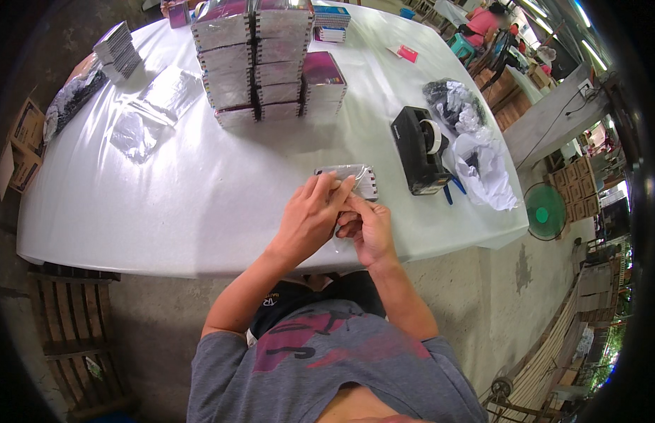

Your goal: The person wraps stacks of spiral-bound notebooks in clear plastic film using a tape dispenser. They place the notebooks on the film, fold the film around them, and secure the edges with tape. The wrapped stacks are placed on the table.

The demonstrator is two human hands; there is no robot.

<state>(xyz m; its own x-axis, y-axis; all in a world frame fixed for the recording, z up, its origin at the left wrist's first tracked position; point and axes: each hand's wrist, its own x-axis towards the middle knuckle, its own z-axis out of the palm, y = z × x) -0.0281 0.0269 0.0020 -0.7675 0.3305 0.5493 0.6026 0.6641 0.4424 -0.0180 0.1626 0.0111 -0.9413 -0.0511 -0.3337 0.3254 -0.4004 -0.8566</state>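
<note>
A small bundle of spiral-bound notebooks (368, 185) in clear plastic lies on the table near its front edge, its bound side to the right. My left hand (310, 211) rests over the bundle's near left part, fingers bent against the plastic. Close against it, my right hand (371, 229) has its fingers curled at the bundle's near end, where a bit of clear plastic film shows beneath. The fingertips of both hands meet and overlap, so exactly what each one pinches is partly hidden.
Tall stacks of wrapped notebooks (278, 67) stand ahead. A black tape dispenser (415, 151), blue-handled scissors (454, 187) and crumpled plastic bags (482, 169) are at the right. Clear plastic sheets (141, 130) and another notebook stack (117, 53) lie left. A person (482, 25) sits far right.
</note>
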